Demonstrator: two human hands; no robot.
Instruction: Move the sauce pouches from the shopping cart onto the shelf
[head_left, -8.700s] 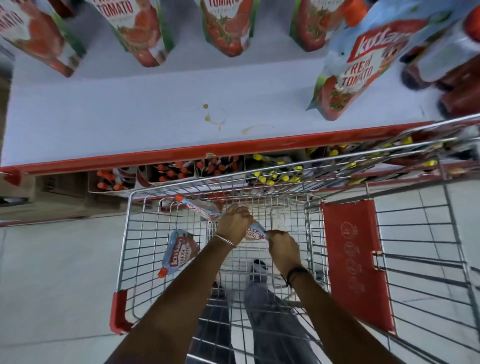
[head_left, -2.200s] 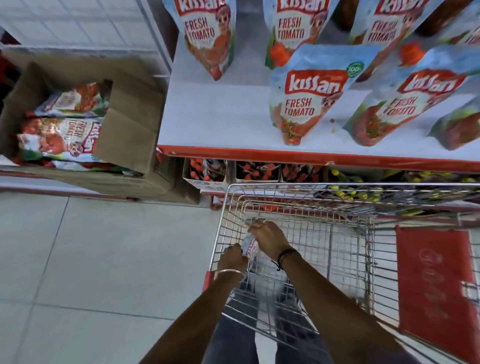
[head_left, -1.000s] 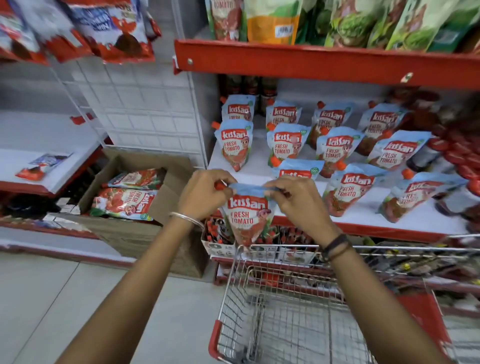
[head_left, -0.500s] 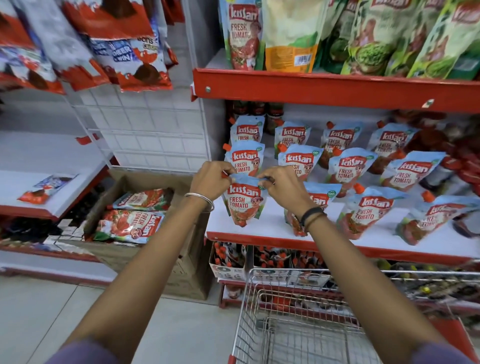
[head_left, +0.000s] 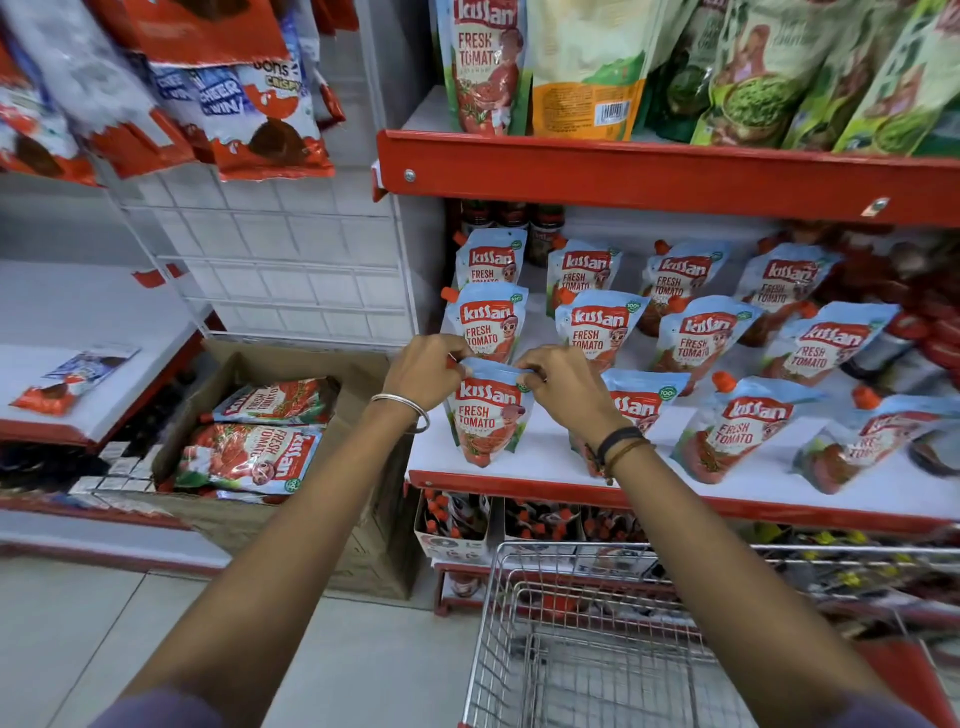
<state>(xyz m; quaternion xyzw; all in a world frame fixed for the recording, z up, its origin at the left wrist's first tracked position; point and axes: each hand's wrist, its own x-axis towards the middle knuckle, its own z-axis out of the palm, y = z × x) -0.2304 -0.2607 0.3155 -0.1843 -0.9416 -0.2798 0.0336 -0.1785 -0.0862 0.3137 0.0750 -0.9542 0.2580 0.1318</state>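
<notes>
The left hand and right hand both pinch the top edge of 1 sauce pouch, upright at the white shelf front-left corner, above the shopping cart.

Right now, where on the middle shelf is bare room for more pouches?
Bare white shelf shows along the front edge, between the held pouch and the front-row pouch to its right. The rows behind are crowded, and bottles fill the far right.

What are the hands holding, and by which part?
Both the left hand and right hand pinch one tomato sauce pouch by its top edge, one at each upper corner.
</notes>
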